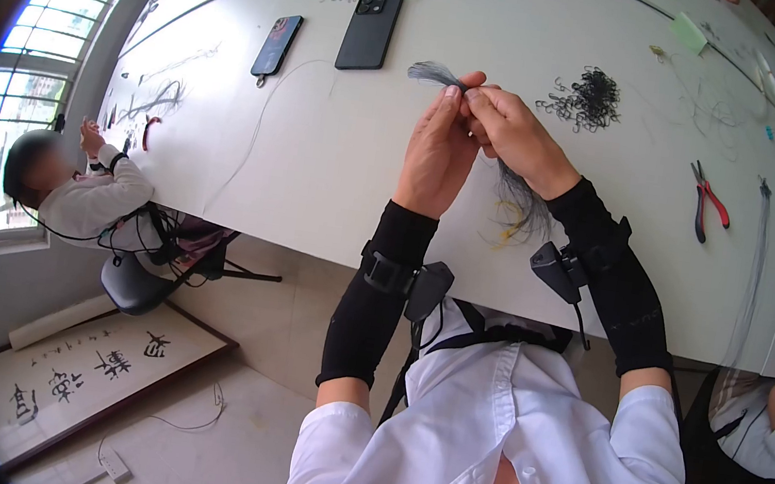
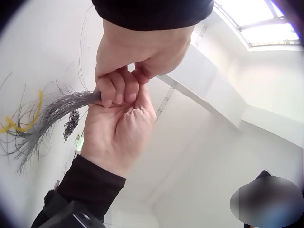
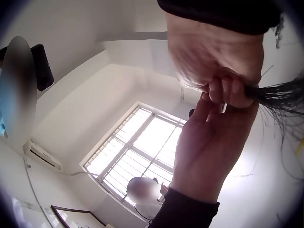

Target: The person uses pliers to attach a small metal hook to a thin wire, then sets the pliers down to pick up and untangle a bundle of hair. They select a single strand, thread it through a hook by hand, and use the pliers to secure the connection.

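Both hands meet over the white table, around a bundle of thin dark-grey strands point(image 1: 523, 197). My right hand point(image 1: 524, 142) curls its fingers round the bundle, clearly seen in the left wrist view, where the loose strands point(image 2: 59, 110) trail out past the little finger. My left hand point(image 1: 435, 160) pinches the bundle between thumb and fingers close to its short, fanned end point(image 1: 434, 73). The thumb and fingers of the right hand press in beside the left fingertips. A yellow strand point(image 2: 38, 111) hangs among the loose tails. The gripped middle of the bundle is hidden by the fingers.
A heap of small black curled pieces point(image 1: 590, 99) lies right of the hands. Farther right are red-handled pliers point(image 1: 704, 201) and long strands point(image 1: 755, 261). Two phones point(image 1: 369, 31) point(image 1: 277, 44) lie to the left. Another person point(image 1: 110, 196) sits at the table's left side.
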`<state>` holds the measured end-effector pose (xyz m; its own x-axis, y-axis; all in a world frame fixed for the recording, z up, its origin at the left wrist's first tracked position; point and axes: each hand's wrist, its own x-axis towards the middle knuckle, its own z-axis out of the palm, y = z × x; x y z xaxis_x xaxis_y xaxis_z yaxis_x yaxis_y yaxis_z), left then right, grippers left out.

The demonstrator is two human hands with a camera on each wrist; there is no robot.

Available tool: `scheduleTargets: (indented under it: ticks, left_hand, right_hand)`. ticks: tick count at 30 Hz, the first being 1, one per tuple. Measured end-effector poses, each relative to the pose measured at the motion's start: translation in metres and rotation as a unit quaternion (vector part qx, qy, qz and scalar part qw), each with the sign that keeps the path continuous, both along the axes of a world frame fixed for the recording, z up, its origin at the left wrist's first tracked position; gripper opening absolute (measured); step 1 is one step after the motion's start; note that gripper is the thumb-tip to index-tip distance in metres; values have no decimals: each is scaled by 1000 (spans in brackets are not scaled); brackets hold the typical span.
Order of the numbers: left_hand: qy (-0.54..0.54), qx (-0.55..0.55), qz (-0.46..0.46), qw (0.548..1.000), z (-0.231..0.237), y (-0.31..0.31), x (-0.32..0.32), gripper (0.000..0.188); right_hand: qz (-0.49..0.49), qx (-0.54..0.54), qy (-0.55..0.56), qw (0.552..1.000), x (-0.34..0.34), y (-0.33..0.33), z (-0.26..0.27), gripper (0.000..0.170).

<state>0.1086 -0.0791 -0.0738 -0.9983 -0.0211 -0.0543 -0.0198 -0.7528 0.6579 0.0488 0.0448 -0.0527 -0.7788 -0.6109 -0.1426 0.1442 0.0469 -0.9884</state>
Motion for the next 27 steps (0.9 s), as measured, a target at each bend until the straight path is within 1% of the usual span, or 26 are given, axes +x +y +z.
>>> scheduleTargets:
  ticks: [2, 4, 6, 7, 8, 9, 10, 11, 13, 16, 19, 20, 23, 26, 27]
  left_hand:
    - [22, 13, -5, 1000, -8, -3, -3, 26]
    - [27, -4, 4, 1000, -5, -1, -5, 24]
    - [15, -48, 30, 998, 1, 1, -6, 25]
    - [28, -42, 34, 998, -1, -2, -7, 25]
    - [39, -37, 37, 998, -3, -9, -10, 25]
    - [50, -31, 41, 997, -2, -15, -12, 25]
    - [62, -33, 46, 996, 0, -20, -13, 26]
    - [59, -49, 49, 996, 4, -25, -13, 27]
    - [57, -58, 31, 996, 5, -35, -13, 28]
    - [63, -45, 20, 997, -1, -44, -16, 28]
    - [50, -58, 43, 996, 5, -42, -16, 27]
    - [46, -50, 40, 997, 7, -43, -16, 26]
    - [38, -42, 32, 998, 14, -47, -15, 25]
    - [34, -52, 24, 998, 20, -50, -14, 23]
    - [34, -53, 19, 998, 22, -51, -14, 22]
  right_hand:
    - [-11, 8, 12, 1000, 0, -1, -3, 33]
    - [-18, 11, 36, 999, 3, 0, -1, 32]
    - [-17, 12, 74, 997, 7, 2, 4, 31]
    - [-27, 66, 164, 984, 6, 6, 3, 29]
    - [-37, 119, 251, 960, 3, 12, -1, 27]
    - [-45, 172, 335, 925, 2, 18, -3, 26]
    - [-118, 127, 410, 895, 5, 22, -5, 21]
    - [-108, 136, 415, 893, 6, 36, -1, 17]
    - [-21, 177, 380, 907, 16, 52, 17, 14]
    - [85, 229, 385, 890, 46, 56, 7, 16]
    - [46, 263, 453, 851, 70, 52, -8, 22]
    - [51, 303, 460, 833, 74, 53, -8, 26]
    - [-10, 295, 439, 849, 79, 57, -15, 25]
    - [-13, 327, 440, 836, 84, 60, -20, 18]
    - [-7, 323, 435, 840, 85, 60, -21, 17]
